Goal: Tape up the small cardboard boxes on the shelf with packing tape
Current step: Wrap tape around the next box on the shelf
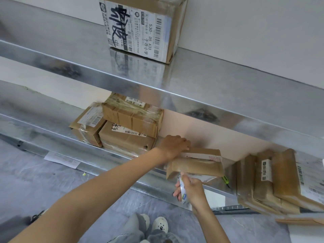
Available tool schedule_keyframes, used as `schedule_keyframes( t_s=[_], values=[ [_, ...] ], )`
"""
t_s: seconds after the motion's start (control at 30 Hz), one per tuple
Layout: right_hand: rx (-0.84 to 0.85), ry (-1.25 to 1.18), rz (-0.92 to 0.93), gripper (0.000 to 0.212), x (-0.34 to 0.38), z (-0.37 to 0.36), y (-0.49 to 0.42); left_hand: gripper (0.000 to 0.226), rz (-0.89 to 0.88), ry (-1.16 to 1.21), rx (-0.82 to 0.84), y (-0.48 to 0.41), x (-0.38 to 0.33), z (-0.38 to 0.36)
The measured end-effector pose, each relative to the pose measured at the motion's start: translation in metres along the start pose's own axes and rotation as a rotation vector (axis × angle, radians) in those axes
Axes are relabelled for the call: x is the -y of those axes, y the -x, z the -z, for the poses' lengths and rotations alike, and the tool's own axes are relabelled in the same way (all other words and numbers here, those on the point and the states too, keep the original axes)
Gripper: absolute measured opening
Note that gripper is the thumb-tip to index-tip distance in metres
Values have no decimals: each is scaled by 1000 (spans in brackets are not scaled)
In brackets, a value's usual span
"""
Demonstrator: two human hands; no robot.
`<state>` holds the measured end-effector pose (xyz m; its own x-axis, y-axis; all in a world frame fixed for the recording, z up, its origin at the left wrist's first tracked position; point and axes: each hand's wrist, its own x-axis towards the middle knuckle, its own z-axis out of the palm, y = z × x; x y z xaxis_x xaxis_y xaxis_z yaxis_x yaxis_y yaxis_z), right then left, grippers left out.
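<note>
A small flat cardboard box (196,165) lies at the front edge of the lower metal shelf (105,153), overhanging it a little. My left hand (175,145) rests palm down on the box's far left top, fingers flat. Just below the box's front face, my right hand (191,188) grips a roll of clear packing tape (182,188), held edge-on. A strip of tape seems to run from the roll up to the box front.
Three taped boxes (122,125) are stacked to the left on the same shelf. Several boxes (280,179) lean at the right end. A large labelled box (140,27) stands on the upper shelf (210,88). A green-handled tool (225,179) lies beside the box.
</note>
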<state>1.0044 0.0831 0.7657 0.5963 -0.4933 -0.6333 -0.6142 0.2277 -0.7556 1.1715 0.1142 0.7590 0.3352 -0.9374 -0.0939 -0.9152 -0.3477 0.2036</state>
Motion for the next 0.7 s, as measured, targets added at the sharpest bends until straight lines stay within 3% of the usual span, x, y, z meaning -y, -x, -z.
schedule_keyframes(
  t_s=[0.07, 0.2, 0.3, 0.37, 0.6, 0.7],
  values=[
    [-7, 3, -13, 52, -2, -2, -4, 25, 53, -75, -63, 5, -8, -18],
    [-16, 34, -41, 52, -12, 3, -8, 37, 42, 48, -177, 15, -15, -34],
    [24, 21, -39, 49, -9, 8, -5, 76, 108, 179, 104, 29, -18, -28],
    [53, 10, -26, 48, -5, 6, -5, 93, 111, 207, 183, 30, -18, -20],
    [219, -23, 255, 35, -19, 8, 5, 126, 88, 149, 471, 7, 1, 8],
    [263, 25, 345, 28, -28, 10, 12, 127, 87, 154, 497, 3, -3, 15]
  ],
)
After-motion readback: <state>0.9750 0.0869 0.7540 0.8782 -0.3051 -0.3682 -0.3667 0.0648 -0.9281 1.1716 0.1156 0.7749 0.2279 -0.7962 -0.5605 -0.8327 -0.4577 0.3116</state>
